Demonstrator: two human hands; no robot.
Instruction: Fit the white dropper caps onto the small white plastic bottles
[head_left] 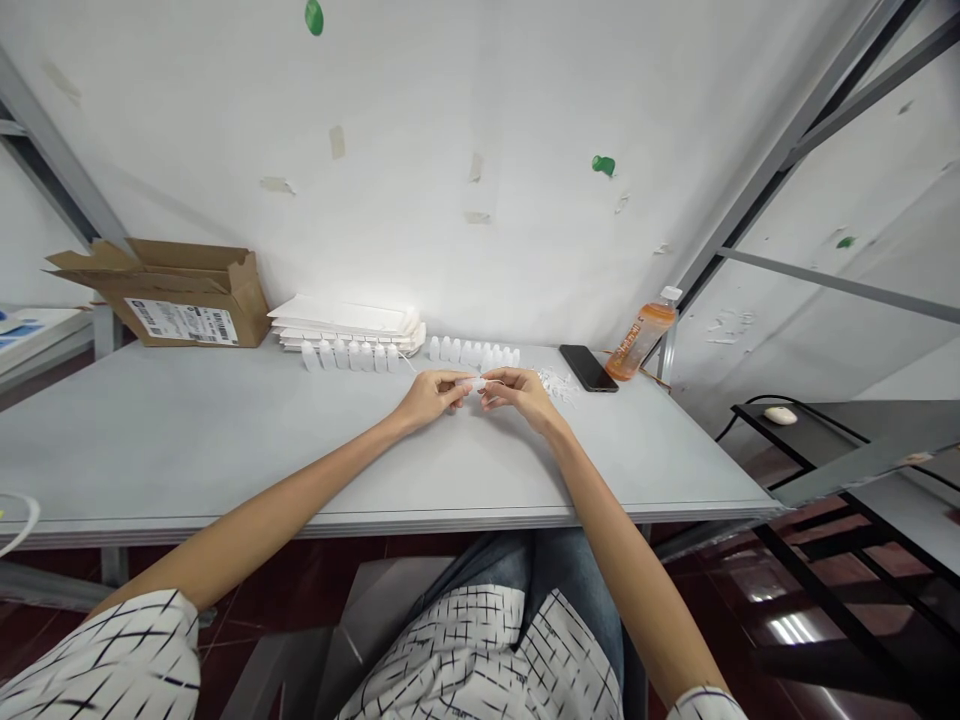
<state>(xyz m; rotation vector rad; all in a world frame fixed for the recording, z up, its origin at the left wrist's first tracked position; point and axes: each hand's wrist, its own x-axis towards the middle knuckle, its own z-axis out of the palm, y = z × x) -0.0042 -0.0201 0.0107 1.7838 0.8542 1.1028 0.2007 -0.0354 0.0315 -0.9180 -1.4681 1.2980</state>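
Just above the table, a small white plastic dropper bottle (471,383) lies sideways between my two hands. My left hand (429,398) is closed around its left end. Fingers of my right hand (523,392) pinch at the bottle's right end, where a thin white bit shows; what exactly they hold is too small to make out. Behind my left hand stands a row of similar white bottles (351,356). A second row of smaller-looking white bottles (474,353) is behind both hands. Small loose white pieces (556,385) are scattered to the right of my right hand.
An open cardboard box (180,300) and a stack of white sheets or trays (345,318) sit at the back left of the grey table (450,470). A black phone (589,368) and an orange drink bottle (641,338) are at the back right, by the metal frame.
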